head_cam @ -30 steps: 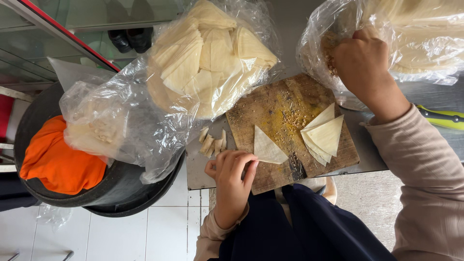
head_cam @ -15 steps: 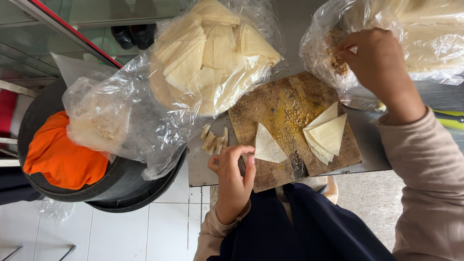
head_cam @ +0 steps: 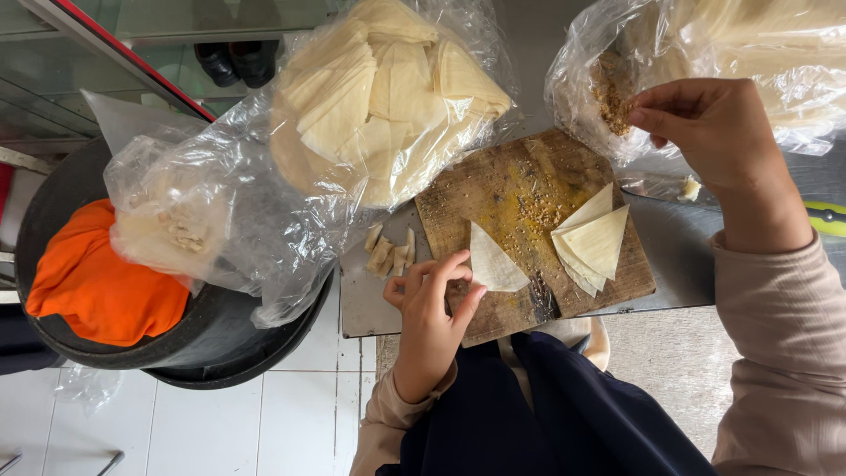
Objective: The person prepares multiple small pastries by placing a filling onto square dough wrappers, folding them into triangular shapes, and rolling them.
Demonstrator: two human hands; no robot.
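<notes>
Touching left hand (head_cam: 429,310): folded pastry triangle (head_cam: 493,262).

Soft, even daylight fills the scene, bright without harshness. Shadows are faint; a weak one sits under the wooden board (head_cam: 538,234). White glare streaks the crinkled plastic bags (head_cam: 264,189) left of and above the board. Focus is sharp at the board; the frame's edges seem slightly stretched, perhaps by a wide lens.

Wooden board (head_cam: 529,189), centre: one folded pastry triangle (head_cam: 493,263) touched by left hand (head_cam: 432,313); stack of triangles (head_cam: 592,240) to its right. Right hand (head_cam: 714,132), far right, pinches crumbly filling (head_cam: 612,104) at a plastic bag (head_cam: 775,62).
</notes>
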